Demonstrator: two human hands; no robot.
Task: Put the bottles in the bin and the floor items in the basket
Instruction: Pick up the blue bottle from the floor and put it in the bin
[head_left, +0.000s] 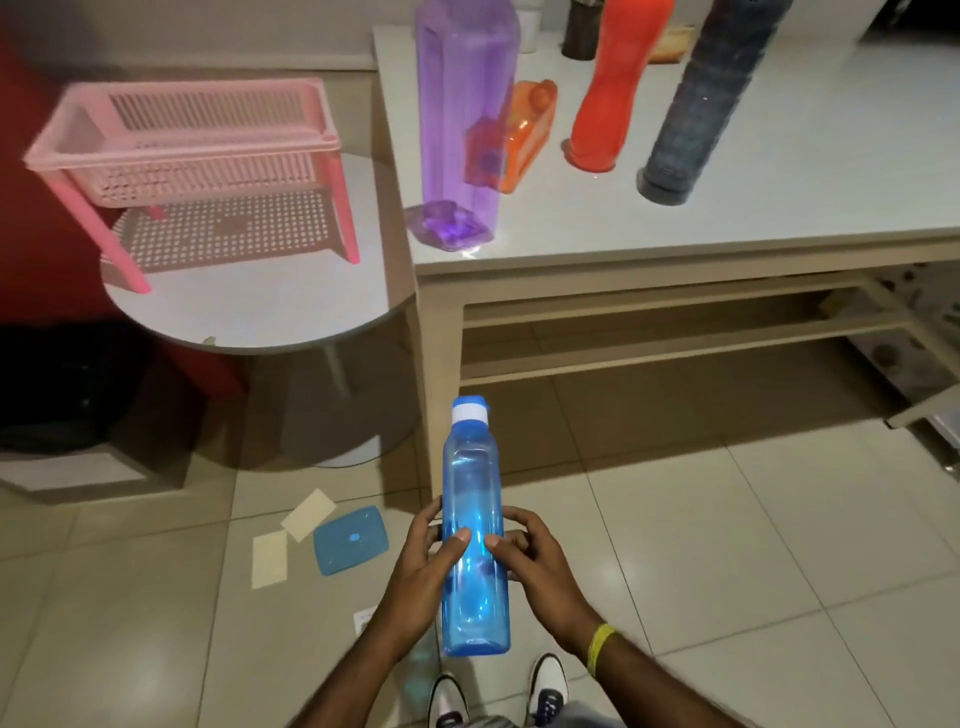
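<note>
Over tiled floor (727, 545), blue bottle (474, 519) between left hand (421, 566) and right hand (540, 561).

Purple bottle (464, 119), red bottle (615, 83) and dark bottle (696, 104) tops cropped by upper edge.

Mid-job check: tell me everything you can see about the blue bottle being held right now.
The blue bottle is translucent blue plastic, tall and squarish, with a white collar and blue flip cap, closed. No liquid level can be made out. It is held roughly upright above the tiled floor, cap pointing away from the person. The left hand and right hand clasp its middle from either side, thumbs across the front. Nothing else touches it.
</note>
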